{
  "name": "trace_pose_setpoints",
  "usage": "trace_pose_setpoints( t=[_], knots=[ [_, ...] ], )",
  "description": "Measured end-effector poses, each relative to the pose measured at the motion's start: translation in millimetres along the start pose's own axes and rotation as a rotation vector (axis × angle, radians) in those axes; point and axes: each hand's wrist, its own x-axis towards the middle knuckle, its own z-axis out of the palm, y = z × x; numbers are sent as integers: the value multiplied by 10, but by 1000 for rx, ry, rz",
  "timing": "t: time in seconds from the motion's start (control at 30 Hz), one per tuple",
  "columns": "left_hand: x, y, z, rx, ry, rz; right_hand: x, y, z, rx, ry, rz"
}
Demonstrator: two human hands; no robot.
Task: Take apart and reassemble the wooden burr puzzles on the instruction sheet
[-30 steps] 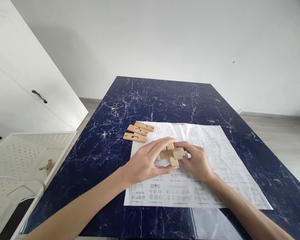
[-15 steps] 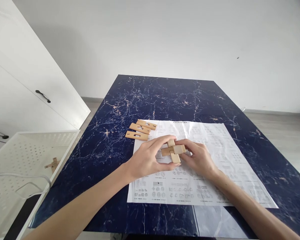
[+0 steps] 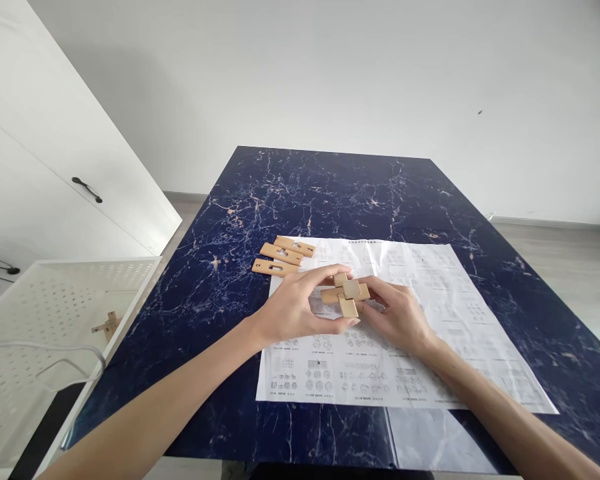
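Between my hands is a wooden burr puzzle (image 3: pixel 351 289) of interlocking light blocks, raised over a printed instruction sheet (image 3: pixel 445 320). My left hand (image 3: pixel 295 303) grips it from the left, thumb on the near block and fingers on the far one. On the other side, my right hand (image 3: pixel 397 310) holds the right part of the puzzle with bent fingers; their tips are partly hidden. Several flat wooden pieces with slots and numbers, among them one marked 2 (image 3: pixel 266 267), lie beyond my left hand, overlapping the sheet's upper left corner.
The dark blue marbled table (image 3: pixel 300 193) reaches toward a white wall. At the left, a white perforated basket (image 3: pixel 45 287) holds a small wooden cross-shaped piece (image 3: pixel 108 325) and a white cable (image 3: pixel 87 350). A white cabinet (image 3: pixel 40 133) with black handles stands behind it.
The burr puzzle has been tilted between my hands, so its block ends now face more upward. Both hands keep their grip. The view has shifted slightly.
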Motion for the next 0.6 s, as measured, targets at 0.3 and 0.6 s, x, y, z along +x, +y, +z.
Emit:
trace_pose_setpoints(
  t=[0.3,0.6],
  knots=[
    [8,-33,19,-46,22,-85,25,-35,-17,62,-49,29],
    [81,-67,-60,-70,-47,-205,55,-73,26,160,-99,92]
  ],
)
